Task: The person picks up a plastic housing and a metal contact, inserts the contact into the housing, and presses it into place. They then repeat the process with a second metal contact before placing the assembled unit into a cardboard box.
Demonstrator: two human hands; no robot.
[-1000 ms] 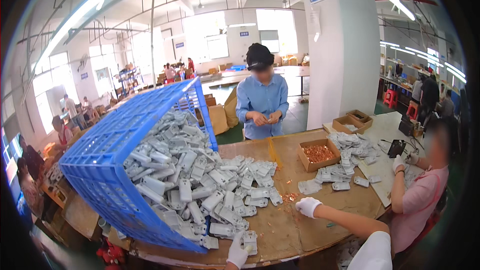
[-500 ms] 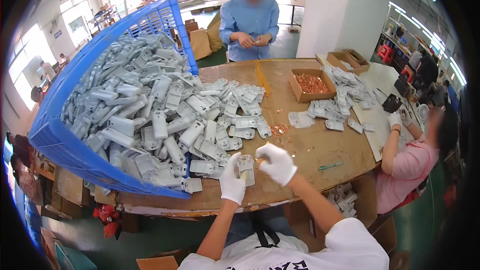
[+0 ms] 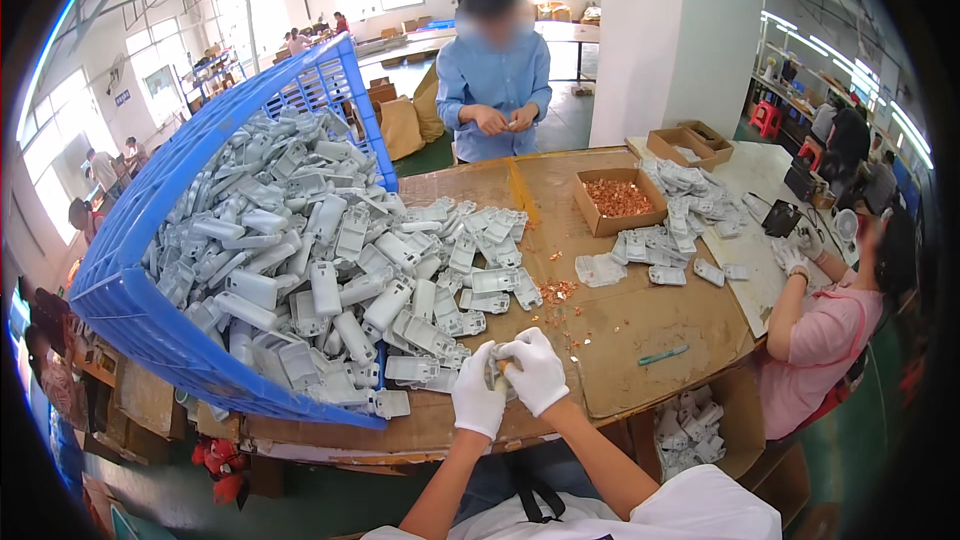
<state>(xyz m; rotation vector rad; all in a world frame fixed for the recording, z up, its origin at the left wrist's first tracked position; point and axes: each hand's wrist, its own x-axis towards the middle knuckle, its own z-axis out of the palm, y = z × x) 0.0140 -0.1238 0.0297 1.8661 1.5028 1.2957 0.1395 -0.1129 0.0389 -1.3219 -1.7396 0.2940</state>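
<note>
My left hand (image 3: 478,398), in a white glove, is closed around a light grey plastic housing (image 3: 493,372), which the fingers mostly cover. Against the same housing, my white-gloved right hand (image 3: 538,370) brings its bent, closed fingertips. Whatever those fingertips may pinch is hidden. Both hands are together over the near edge of the cardboard-covered table (image 3: 620,320). Loose grey housings (image 3: 410,369) lie just left of my left hand. Beyond my hands, small copper-coloured pieces (image 3: 557,291) are scattered on the cardboard.
A blue crate (image 3: 230,380), tipped toward the table, spills a heap of housings at left. A carton (image 3: 603,228) holds copper pieces. A teal pen (image 3: 663,355) lies at right. One person (image 3: 495,90) stands opposite; another (image 3: 825,335) works at right. Below the table edge, a carton (image 3: 738,410) contains housings.
My right hand has moved left and down onto the housing in my left hand; before, the two were apart. The view has tilted up slightly.
</note>
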